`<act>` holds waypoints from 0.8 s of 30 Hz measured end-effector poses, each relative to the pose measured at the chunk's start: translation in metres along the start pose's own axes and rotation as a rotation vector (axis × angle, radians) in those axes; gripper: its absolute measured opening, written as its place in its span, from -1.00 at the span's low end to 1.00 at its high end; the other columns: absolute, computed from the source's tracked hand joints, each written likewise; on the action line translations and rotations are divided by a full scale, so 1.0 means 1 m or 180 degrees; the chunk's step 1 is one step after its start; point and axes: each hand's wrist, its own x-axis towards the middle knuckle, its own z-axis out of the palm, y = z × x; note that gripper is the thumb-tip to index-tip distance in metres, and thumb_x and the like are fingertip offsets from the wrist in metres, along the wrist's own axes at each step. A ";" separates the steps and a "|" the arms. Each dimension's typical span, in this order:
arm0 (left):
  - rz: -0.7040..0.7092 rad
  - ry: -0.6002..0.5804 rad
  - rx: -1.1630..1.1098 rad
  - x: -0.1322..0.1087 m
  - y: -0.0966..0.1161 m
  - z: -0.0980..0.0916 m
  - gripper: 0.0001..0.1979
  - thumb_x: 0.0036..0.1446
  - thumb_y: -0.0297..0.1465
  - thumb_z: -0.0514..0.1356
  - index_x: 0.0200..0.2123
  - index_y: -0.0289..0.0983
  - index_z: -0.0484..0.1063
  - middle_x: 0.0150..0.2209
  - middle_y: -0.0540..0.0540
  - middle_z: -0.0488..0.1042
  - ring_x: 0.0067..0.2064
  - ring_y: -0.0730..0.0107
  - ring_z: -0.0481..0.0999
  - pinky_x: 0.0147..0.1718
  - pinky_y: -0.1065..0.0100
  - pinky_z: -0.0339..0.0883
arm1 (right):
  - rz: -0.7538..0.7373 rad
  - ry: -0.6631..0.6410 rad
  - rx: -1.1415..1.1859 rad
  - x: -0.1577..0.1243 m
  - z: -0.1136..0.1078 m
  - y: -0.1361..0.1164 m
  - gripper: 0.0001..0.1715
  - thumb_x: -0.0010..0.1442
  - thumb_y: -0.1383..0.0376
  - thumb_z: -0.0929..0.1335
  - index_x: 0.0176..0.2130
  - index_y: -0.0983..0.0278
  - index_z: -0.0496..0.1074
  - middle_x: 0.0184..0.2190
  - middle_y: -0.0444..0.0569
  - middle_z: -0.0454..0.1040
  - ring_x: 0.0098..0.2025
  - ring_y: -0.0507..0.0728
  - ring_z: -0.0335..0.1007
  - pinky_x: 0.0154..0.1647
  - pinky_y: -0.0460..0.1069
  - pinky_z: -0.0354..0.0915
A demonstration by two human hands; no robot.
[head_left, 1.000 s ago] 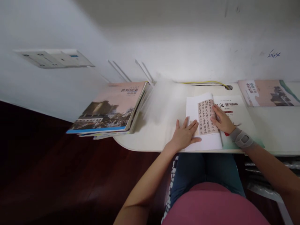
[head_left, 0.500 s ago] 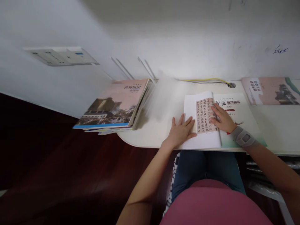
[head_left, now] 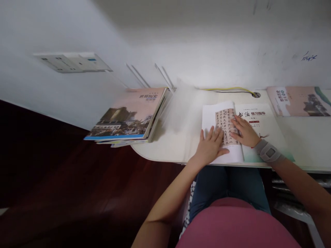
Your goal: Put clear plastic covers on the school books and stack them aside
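Observation:
A calligraphy workbook (head_left: 270,120), its printed cover facing up, lies on the white desk (head_left: 165,148) in front of me. On its left side is a white page (head_left: 209,115) with a pinkish panel of handwritten characters; its right edge bulges beside the cover. My left hand (head_left: 210,146) rests flat on the lower left of that page, fingers spread. My right hand (head_left: 245,133), with a grey band (head_left: 269,151) on the wrist, presses flat where page and cover meet, fingers apart. Neither hand grips anything.
To the left, a stack of textbooks (head_left: 131,113) juts past the desk's rounded edge. A transparent holder (head_left: 183,106) stands beside it. Another pink book (head_left: 297,101) lies back right, near a cable hole (head_left: 256,94) with a yellow cable (head_left: 230,88). A socket panel (head_left: 73,62) is on the wall.
My left hand has slid right, from the page's left edge onto its printed panel. My right hand has stayed nearly in place. The view has shifted slightly.

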 end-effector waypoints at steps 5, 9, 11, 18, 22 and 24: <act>0.0009 -0.0178 -0.0058 0.002 0.010 0.007 -0.13 0.13 0.14 -0.08 0.32 -0.33 0.00 0.34 -0.30 -0.01 0.36 -0.12 -0.14 0.19 -0.32 -0.22 | 0.0068 0.0123 0.0089 -0.001 0.002 0.002 -0.19 0.23 -0.06 0.18 0.32 0.24 0.00 0.35 0.14 -0.04 0.36 0.30 -0.14 0.29 0.28 -0.03; 0.0007 -0.0246 -0.0142 0.004 0.005 0.005 -0.17 0.16 0.12 -0.11 0.33 -0.28 -0.03 0.34 -0.24 0.01 0.36 -0.12 -0.15 0.19 -0.34 -0.21 | 0.0047 0.0152 0.0166 -0.001 0.003 0.005 -0.18 0.23 -0.06 0.18 0.34 0.21 -0.04 0.36 0.11 -0.07 0.36 0.31 -0.14 0.29 0.29 -0.02; 0.0025 -0.0250 -0.0144 0.004 0.001 0.005 -0.19 0.17 0.11 -0.11 0.33 -0.25 -0.04 0.34 -0.23 0.02 0.36 -0.12 -0.15 0.19 -0.34 -0.21 | 0.0033 0.0165 0.0173 -0.001 0.003 0.006 -0.17 0.23 -0.06 0.18 0.35 0.19 -0.08 0.36 0.09 -0.07 0.36 0.31 -0.14 0.28 0.30 -0.01; -0.0079 -0.0213 -0.0060 -0.007 -0.012 0.007 -0.23 0.17 0.08 -0.05 0.33 -0.21 -0.04 0.33 -0.22 0.04 0.36 -0.12 -0.14 0.18 -0.35 -0.21 | -0.0152 0.0142 0.0107 -0.001 0.002 0.005 -0.20 0.25 -0.07 0.15 0.33 0.22 -0.03 0.35 0.11 -0.02 0.35 0.29 -0.10 0.29 0.28 0.00; 0.0012 -0.0349 -0.0118 -0.011 -0.016 0.000 -0.26 0.19 0.02 0.00 0.33 -0.20 -0.02 0.33 -0.20 0.04 0.36 -0.11 -0.13 0.19 -0.32 -0.19 | -0.0204 0.0035 0.0003 -0.002 0.002 0.003 -0.20 0.24 -0.10 0.14 0.30 0.26 0.06 0.34 0.15 0.00 0.36 0.29 -0.12 0.28 0.28 0.00; 0.0028 -0.0420 -0.0131 -0.011 -0.017 -0.002 -0.27 0.19 0.01 0.02 0.33 -0.20 -0.01 0.33 -0.20 0.04 0.36 -0.11 -0.13 0.19 -0.33 -0.19 | -0.0194 -0.0053 -0.0044 -0.002 0.002 0.002 -0.20 0.24 -0.11 0.14 0.30 0.25 0.07 0.34 0.15 0.01 0.36 0.30 -0.12 0.27 0.29 0.00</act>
